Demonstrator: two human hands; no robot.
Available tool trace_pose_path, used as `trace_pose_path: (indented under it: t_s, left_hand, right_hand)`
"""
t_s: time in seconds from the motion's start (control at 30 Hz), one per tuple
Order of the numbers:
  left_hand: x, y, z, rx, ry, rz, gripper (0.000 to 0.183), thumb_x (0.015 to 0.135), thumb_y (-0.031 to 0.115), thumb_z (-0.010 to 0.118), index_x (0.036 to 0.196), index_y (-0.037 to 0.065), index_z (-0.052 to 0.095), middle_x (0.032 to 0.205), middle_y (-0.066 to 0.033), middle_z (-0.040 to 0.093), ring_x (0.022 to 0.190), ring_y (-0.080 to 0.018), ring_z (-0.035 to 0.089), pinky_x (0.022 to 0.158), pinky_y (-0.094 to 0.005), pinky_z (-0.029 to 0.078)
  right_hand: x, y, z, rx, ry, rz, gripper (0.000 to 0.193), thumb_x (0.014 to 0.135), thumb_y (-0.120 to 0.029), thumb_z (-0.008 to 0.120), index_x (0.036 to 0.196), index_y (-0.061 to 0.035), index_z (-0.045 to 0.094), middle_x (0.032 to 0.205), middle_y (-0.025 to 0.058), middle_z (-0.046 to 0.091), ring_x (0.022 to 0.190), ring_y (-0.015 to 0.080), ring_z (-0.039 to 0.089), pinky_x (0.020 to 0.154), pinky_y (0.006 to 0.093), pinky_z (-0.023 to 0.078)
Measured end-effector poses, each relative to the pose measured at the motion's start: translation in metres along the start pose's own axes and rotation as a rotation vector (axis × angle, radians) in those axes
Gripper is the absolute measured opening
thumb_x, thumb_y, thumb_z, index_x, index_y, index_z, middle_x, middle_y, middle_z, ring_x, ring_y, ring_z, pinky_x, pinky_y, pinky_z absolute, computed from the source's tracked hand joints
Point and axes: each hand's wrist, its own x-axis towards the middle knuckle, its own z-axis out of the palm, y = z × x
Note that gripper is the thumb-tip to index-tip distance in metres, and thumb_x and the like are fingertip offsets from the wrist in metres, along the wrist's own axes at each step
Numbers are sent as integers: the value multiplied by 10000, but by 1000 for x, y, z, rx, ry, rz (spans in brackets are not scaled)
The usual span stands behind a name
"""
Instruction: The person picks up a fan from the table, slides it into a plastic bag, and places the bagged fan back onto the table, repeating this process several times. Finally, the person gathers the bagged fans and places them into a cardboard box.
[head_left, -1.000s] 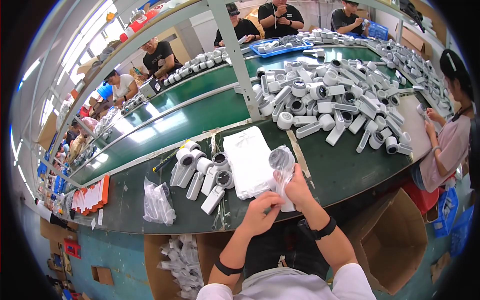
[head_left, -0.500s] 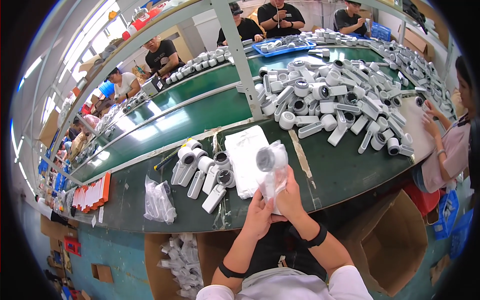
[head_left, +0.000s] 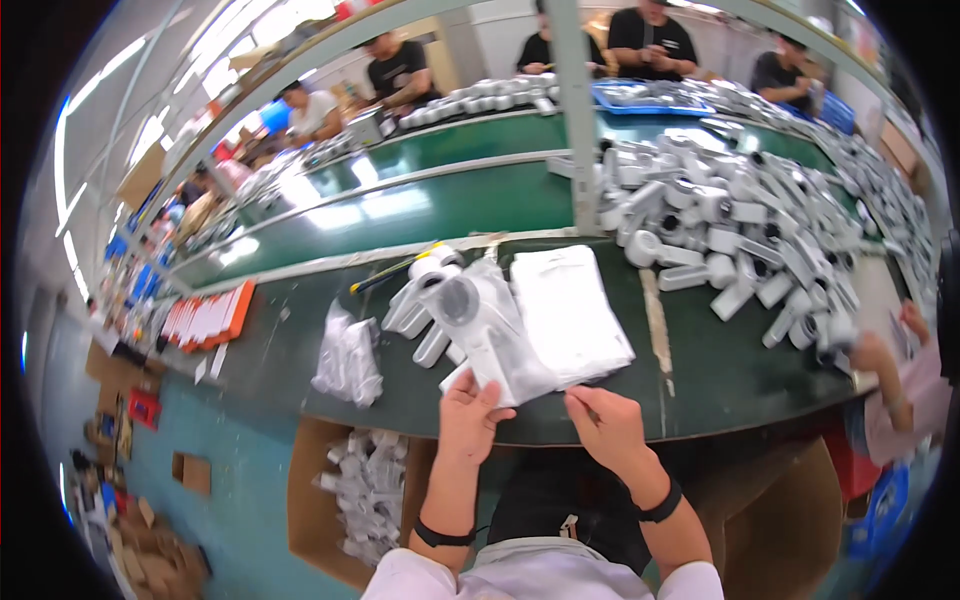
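Note:
My left hand (head_left: 468, 420) is closed on the handle end of a clear-bagged device (head_left: 490, 352), white with a round head and flat handle. The round head points up and away, over several loose devices of the same kind (head_left: 430, 345). Beside the bag's open-looking end, my right hand (head_left: 608, 425) has thumb and forefinger pressed together at the near edge of a stack of flat white bags (head_left: 570, 310). Whether a corner of plastic is in that pinch cannot be made out. A bundle of bagged white pieces (head_left: 347, 358) lies further left.
A large heap of white devices (head_left: 740, 225) covers the right of the green table. Orange-edged cards (head_left: 210, 318) lie far left, a yellow-black tool (head_left: 395, 268) behind the devices. Below stands a carton of bagged pieces (head_left: 365, 495). A co-worker's arm (head_left: 885, 375) is at right.
The bagged device has moved left and lies lower, with its head tilted left. My right hand has come off it and moved right. The whole view has turned left.

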Motion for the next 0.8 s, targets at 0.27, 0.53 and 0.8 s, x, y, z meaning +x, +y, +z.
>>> trace_pose_path:
  t_s: [0.27,0.53,0.8]
  left_hand:
    - [-14,130,-137,656,799,540,537,831,-5,684,1299,-57,425,998,-134,643,721,-161,631,550,-261,558]
    - [22,149,-264,1082,1110,379,520,764,80,752,1221,-3,520,920,-138,613,650,-195,629,539,-305,524]
    - [54,142,-337,1391,937,335,591,725,220,795,1213,-20,563,1057,-214,671,955,-309,661,853,-405,510]
  right_hand:
    - [-27,59,9,173,-119,346,162,889,-149,669,953,-1,683,695,70,653,595,98,580,576,244,465]
    - [-41,73,16,184,-34,411,179,909,-155,656,902,23,669,656,33,628,590,65,556,561,234,451]
    - [-34,67,17,301,-24,429,152,906,-146,656,946,-2,683,698,43,646,615,86,575,579,244,471]
